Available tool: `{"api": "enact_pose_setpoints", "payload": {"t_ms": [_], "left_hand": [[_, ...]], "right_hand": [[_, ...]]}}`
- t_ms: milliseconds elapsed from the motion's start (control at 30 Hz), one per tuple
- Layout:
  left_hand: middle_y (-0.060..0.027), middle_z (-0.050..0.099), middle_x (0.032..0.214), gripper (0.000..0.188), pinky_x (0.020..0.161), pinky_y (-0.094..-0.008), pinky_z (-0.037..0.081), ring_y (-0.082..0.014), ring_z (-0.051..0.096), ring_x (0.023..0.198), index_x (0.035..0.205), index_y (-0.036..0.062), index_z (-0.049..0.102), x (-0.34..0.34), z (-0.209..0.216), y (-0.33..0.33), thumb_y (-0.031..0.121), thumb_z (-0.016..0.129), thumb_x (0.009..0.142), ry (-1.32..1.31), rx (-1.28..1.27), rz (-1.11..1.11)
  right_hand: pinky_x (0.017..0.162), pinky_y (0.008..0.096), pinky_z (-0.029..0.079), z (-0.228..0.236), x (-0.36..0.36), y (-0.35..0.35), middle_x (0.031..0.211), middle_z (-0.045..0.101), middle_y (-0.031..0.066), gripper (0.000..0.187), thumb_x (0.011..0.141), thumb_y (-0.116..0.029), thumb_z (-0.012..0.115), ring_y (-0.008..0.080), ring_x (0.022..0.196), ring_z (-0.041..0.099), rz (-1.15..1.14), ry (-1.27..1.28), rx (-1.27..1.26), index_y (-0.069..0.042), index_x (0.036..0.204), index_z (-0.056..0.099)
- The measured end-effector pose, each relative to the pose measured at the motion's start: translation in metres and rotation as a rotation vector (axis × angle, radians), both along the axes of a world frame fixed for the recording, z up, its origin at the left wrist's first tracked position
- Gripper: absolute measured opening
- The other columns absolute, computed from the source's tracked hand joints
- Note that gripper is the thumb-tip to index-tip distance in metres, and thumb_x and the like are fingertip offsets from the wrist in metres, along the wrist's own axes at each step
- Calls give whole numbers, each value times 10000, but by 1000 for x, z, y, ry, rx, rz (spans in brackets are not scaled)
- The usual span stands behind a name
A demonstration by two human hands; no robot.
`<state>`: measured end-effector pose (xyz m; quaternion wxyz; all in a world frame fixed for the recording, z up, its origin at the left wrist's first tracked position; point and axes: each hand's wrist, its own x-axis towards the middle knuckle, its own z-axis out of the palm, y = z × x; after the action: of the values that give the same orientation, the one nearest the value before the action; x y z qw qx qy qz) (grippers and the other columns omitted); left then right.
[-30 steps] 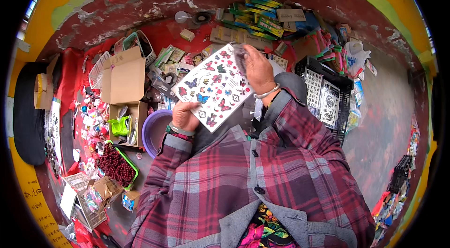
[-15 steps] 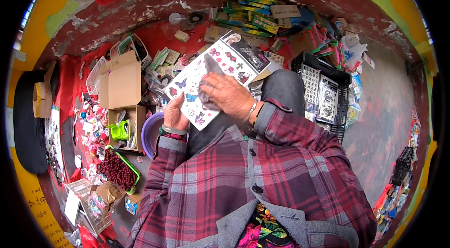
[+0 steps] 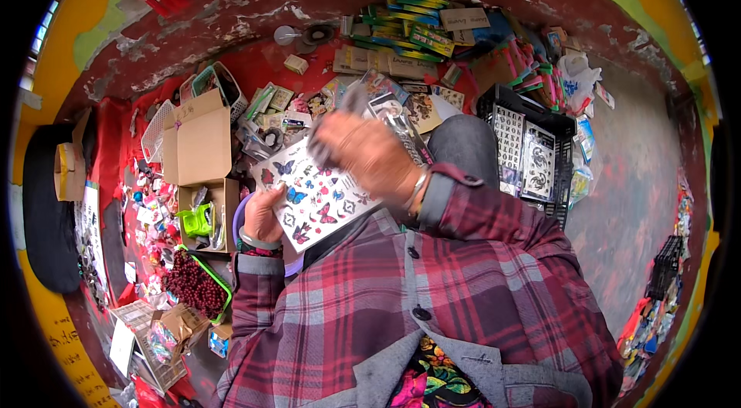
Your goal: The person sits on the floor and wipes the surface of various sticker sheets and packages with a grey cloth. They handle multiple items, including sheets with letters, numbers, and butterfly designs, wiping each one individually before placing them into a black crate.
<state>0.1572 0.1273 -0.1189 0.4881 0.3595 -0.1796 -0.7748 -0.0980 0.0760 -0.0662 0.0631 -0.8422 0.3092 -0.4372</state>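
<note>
A white sheet of temporary tattoos, printed with butterflies and flowers in blue, red and black, lies tilted above my lap. My left hand is closed on its left edge, thumb on top. Over the upper part of the sheet is my right hand, smeared by motion, with a bunched grey cloth in its fingers. Whether the cloth touches the sheet I cannot tell. The hand and cloth hide part of the sheet's dark header.
To my right stands a black plastic crate with more printed sheets. An open cardboard box is at my left, beside a purple basin and a green-rimmed tray of dark red beads. Boxed goods are heaped along the wall.
The sheet has shifted down and left with my left hand. My right hand has moved up off the sheet's middle, and the cloth is now bunched rather than spread flat.
</note>
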Motion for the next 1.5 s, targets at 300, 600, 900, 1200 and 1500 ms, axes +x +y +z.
{"api": "enact_pose_setpoints", "payload": {"t_ms": [300, 600, 900, 1200, 1500], "left_hand": [[-158, 539, 1213, 442, 952, -393, 433, -265, 549, 1090, 1291, -45, 383, -3, 13, 17, 11, 470, 862, -94, 16, 62], [-180, 547, 1193, 448, 941, -408, 446, -291, 559, 1077, 1271, -61, 400, 25, 16, 25, 12, 511, 844, -143, -29, 92], [-164, 572, 1144, 436, 914, -401, 463, -278, 578, 1039, 1243, -60, 419, 49, 10, 57, 40, 547, 839, -213, 7, 172], [-190, 521, 1242, 489, 992, -428, 413, -295, 533, 1131, 1307, -58, 353, 71, 13, 53, 18, 495, 845, -142, -184, 305], [-195, 376, 1394, 430, 1094, -506, 244, -327, 355, 1295, 1348, -33, 352, 3, 33, -31, 148, 375, 959, 413, -375, 65]], "right_hand": [[1037, 427, 284, -45, 21, 16, 1304, 487, 94, 430, 834, -252, 571, 259, 1277, 395, 102, 357, 265, -118, 1237, 501], [1020, 429, 325, -50, -12, -5, 1280, 486, 147, 403, 843, -154, 544, 312, 1262, 396, -85, 264, 245, -83, 1237, 500], [1022, 405, 346, -59, -6, 0, 1308, 479, 143, 419, 824, -72, 552, 295, 1268, 410, -27, 315, 177, -88, 1241, 503], [708, 337, 464, -44, -79, -28, 805, 656, 88, 238, 661, 51, 488, 261, 823, 598, -300, -132, 364, -63, 762, 670], [789, 263, 476, 0, -80, 40, 930, 664, 101, 454, 863, -330, 629, 152, 858, 615, 301, -602, 1443, 51, 1107, 591]]}}
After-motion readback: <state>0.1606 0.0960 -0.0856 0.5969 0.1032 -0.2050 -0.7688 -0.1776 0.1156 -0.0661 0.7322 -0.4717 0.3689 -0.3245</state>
